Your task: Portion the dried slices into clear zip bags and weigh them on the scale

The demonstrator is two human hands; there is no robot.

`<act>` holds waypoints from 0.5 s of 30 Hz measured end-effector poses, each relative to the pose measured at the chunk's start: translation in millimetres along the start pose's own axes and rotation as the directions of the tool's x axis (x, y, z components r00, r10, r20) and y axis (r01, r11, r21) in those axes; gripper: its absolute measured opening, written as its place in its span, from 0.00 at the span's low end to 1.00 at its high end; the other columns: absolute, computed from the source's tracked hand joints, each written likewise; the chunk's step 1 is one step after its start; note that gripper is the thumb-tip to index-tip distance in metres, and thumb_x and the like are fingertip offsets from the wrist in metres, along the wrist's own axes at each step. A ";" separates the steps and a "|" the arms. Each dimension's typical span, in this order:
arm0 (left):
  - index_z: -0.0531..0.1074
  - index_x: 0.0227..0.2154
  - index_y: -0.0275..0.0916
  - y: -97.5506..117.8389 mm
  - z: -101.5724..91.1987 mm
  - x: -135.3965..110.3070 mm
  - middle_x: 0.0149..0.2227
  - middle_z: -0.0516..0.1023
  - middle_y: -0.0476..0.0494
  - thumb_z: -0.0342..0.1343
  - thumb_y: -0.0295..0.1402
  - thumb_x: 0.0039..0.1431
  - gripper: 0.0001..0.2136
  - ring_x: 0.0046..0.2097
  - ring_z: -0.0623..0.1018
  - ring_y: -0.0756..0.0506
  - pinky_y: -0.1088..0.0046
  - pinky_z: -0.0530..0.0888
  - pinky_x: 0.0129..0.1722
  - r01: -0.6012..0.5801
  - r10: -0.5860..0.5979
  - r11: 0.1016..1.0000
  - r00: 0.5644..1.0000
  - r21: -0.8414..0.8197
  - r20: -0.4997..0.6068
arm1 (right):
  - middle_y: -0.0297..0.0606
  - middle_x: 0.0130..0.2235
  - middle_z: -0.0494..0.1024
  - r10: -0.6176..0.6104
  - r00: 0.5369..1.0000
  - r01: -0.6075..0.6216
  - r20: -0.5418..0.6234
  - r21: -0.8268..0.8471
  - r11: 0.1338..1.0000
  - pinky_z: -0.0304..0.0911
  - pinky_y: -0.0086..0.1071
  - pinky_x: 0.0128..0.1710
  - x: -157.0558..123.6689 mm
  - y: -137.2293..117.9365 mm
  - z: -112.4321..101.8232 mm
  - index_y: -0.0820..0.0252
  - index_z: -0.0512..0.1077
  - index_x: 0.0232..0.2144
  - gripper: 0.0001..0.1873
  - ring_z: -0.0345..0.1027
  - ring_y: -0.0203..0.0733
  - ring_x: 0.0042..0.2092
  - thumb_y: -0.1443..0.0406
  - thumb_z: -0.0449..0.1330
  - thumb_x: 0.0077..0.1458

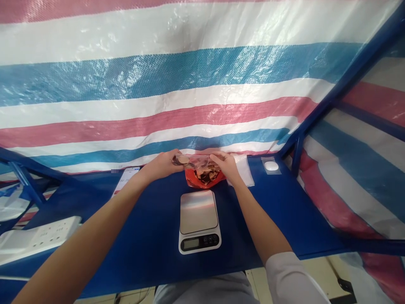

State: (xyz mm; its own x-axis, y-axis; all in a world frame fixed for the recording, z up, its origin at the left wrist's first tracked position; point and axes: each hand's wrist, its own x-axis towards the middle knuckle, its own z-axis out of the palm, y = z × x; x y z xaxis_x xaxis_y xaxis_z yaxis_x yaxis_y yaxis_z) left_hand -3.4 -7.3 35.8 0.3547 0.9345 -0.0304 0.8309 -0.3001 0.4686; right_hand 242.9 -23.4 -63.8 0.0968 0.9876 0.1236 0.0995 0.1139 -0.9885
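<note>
A plastic bag (pixel 202 174), clear at the top and orange-red below, lies at the far edge of the blue table (pixel 142 228), with brown pieces (pixel 207 177) of what looks like dried food bunched inside. Its clear upper part is gathered between both hands. The left hand (pixel 161 164) holds the bag's left end, its fingers (pixel 177 155) curled closed over the film, and a pale round piece (pixel 182 159) shows through the plastic just beside them. The right hand (pixel 226 165) grasps the upper right part, its fingers (pixel 218 157) bent down over the plastic. The thumbs are hidden behind the hands.

A digital kitchen scale (pixel 198 221) with a steel platform stands nearer the person, just in front of the bag and not touching it. To the right of the right hand lies a flat white sheet (pixel 244 171), and beyond it a small round white object (pixel 271 166) sits in a clear sleeve. A lit phone (pixel 125 181) lies behind the left forearm. A white power strip (pixel 38 236) lies at the left. Behind everything hangs a striped tarpaulin (pixel 190 71) on a blue metal frame (pixel 344 88). A white sleeve (pixel 291 278) covers the person's upper right arm.
</note>
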 end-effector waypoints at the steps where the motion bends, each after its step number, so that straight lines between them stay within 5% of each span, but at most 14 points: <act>1: 0.75 0.37 0.44 0.1 -1.5 -0.2 0.32 0.82 0.45 0.63 0.45 0.45 0.16 0.34 0.80 0.38 0.69 0.67 0.30 0.008 -0.008 1.000 1.000 0.019 0.008 | 0.40 0.42 0.85 -0.027 1.000 0.028 0.009 -0.040 0.999 0.74 0.37 0.47 -0.4 0.3 2.4 0.57 0.80 0.40 0.16 0.79 0.45 0.46 0.53 0.63 0.57; 15: 0.74 0.34 0.43 6.5 -21.6 -5.1 0.35 0.82 0.43 0.61 0.43 0.48 0.13 0.37 0.80 0.37 0.69 0.68 0.32 0.030 -0.041 0.988 0.997 0.154 0.071 | 0.38 0.37 0.85 0.045 0.994 -0.030 0.104 -0.141 0.990 0.74 0.30 0.35 5.3 -2.8 30.5 0.57 0.83 0.37 0.12 0.79 0.43 0.38 0.57 0.65 0.55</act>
State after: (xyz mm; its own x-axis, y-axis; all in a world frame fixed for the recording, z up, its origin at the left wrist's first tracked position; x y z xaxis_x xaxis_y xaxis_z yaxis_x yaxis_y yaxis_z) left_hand -9.1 -9.9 58.1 0.3500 0.9300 -0.1125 0.8971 -0.2983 0.3258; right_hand 213.0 -15.2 -63.1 -0.0022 0.9976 0.0691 0.2348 0.0677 -0.9697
